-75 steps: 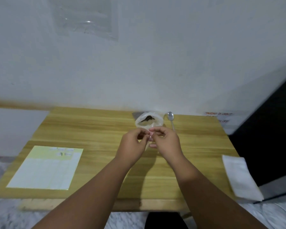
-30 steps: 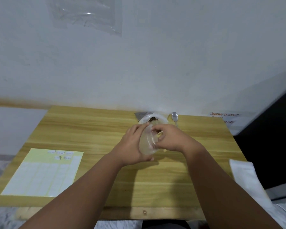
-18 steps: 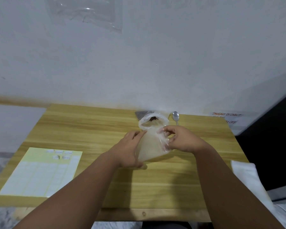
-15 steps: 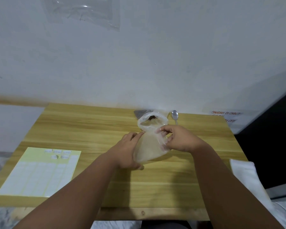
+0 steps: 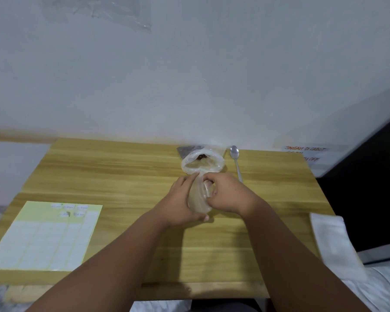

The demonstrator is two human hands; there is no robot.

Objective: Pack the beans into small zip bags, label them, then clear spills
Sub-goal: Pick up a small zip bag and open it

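A wooden table (image 5: 122, 176) stands against a pale wall. Near its middle, the left hand (image 5: 180, 199) and right hand (image 5: 225, 194) both close their fingers on a small clear zip bag (image 5: 198, 199), apparently working its mouth open. Just beyond, at the far edge, sits the open bean bag (image 5: 203, 163), a spoon (image 5: 235, 158) beside it. Next would likely come spooning beans in. A label sheet (image 5: 45, 235) lies near left.

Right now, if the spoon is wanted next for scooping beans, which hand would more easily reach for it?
Probably the right hand. The spoon lies just beyond it on the table, right of the open bean bag. The left hand, also on the small zip bag, would have to cross over.
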